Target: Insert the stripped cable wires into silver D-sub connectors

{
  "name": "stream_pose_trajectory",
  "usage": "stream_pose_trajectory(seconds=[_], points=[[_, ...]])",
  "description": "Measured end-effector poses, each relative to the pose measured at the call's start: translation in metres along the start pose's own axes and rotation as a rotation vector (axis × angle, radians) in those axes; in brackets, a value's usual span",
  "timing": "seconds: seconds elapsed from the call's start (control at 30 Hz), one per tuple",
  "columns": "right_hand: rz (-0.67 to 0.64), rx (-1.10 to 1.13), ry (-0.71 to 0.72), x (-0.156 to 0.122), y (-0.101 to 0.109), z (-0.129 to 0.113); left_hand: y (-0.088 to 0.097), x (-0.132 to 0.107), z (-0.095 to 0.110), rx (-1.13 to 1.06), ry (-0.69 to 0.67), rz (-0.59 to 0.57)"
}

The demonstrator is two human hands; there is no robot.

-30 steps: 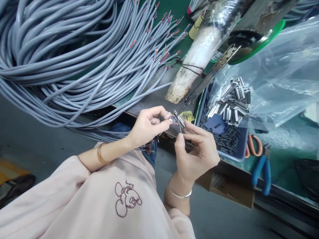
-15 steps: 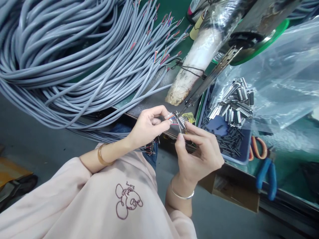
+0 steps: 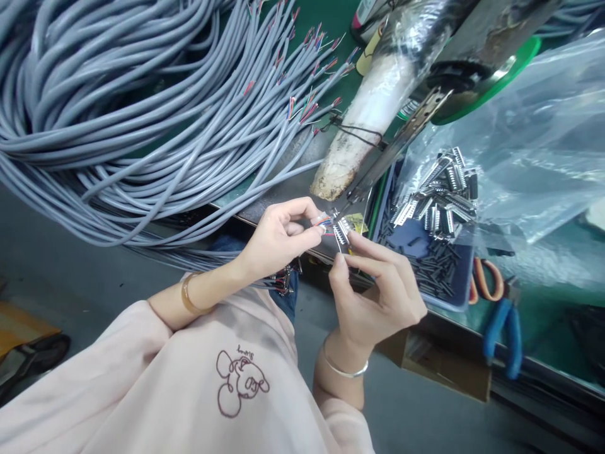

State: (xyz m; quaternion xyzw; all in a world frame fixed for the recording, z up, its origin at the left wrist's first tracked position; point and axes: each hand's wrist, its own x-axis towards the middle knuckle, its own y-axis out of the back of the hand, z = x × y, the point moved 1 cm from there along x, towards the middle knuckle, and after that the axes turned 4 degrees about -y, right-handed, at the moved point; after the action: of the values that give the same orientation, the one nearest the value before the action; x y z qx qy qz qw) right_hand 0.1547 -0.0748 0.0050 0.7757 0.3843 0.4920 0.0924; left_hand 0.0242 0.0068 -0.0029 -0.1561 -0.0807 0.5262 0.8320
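Note:
My left hand [image 3: 286, 236] is closed in a pinch on the coloured wires [image 3: 324, 221] of a grey cable, whose body is mostly hidden by the palm. Against those wires sits a metal multi-pin connector [image 3: 341, 231], its rows of contacts showing. My right hand [image 3: 378, 290] has a fingertip on the connector's right end. Thumb and another finger of that hand pinch a thin white wire [image 3: 338, 243] just below it. The pointed tip of a clamped soldering iron [image 3: 366, 180] reaches down to the connector's upper edge.
Many grey cables [image 3: 155, 145] with stripped ends cover the bench's left. A blue tray [image 3: 460, 296] holds metal connectors [image 3: 444, 195] and small black tubes [image 3: 437, 271]. Pliers with blue handles [image 3: 503, 334] and an orange-handled tool [image 3: 489, 277] lie to its right, near plastic film [image 3: 529, 151].
Both hands stay at the iron's tip with the same things held. The connector has turned slightly, showing more of its contacts. The whole view has shifted a little.

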Motion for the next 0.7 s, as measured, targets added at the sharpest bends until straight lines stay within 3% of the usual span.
stream_pose_trajectory(seconds=[0.13, 0.37, 0.47, 0.57, 0.7], points=[[-0.014, -0.009, 0.01, -0.004, 0.001, 0.002, 0.001, -0.001, 0.001, 0.006, 0.078, -0.016], [0.042, -0.073, 0.05, -0.01, -0.003, 0.002, 0.002, -0.006, 0.001, -0.003, 0.101, -0.044], [0.091, 0.018, -0.093, -0.013, -0.003, 0.002, 0.004, -0.009, 0.002, -0.08, 0.064, -0.056], [0.053, 0.191, -0.31, -0.016, -0.003, 0.002, 0.007, -0.013, 0.003, -0.165, 0.037, -0.047], [0.088, 0.231, -0.332, -0.019, -0.003, -0.002, 0.009, -0.017, 0.005, -0.178, 0.078, -0.062]])
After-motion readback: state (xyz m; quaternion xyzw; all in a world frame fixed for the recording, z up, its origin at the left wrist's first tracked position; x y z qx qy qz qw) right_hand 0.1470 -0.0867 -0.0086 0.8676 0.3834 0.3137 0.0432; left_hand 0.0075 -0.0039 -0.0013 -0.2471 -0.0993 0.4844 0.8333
